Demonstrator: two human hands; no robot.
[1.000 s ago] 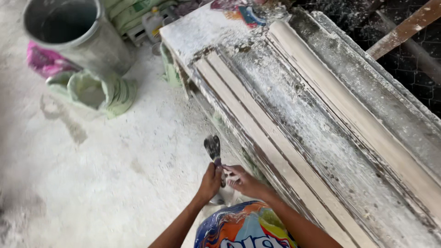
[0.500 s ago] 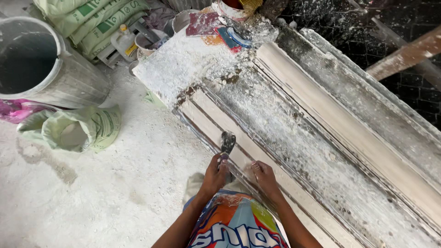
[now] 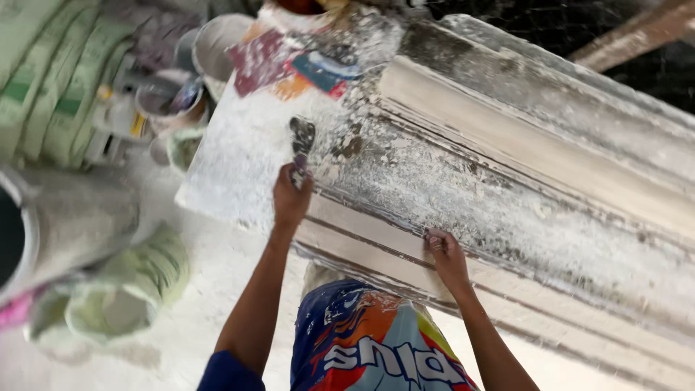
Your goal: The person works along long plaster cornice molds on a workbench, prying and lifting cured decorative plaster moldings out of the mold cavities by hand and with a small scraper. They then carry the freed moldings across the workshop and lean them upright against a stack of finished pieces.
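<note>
Step in hand, as judged: scraping plaster residue off the long mould (image 3: 507, 195) on the counter (image 3: 232, 166). Left hand (image 3: 291, 199), arm outstretched, fingers wrapped tight around the scraper (image 3: 301, 145); blade lies on the mould's near end. Right hand (image 3: 445, 253) braces the front ledge, fingers pressed flat together. Next stroke likely needs steady blade pressure.

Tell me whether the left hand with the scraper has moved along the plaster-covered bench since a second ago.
Yes. The left hand and its scraper went from the bench's near edge up onto the white slab at its end.
</note>
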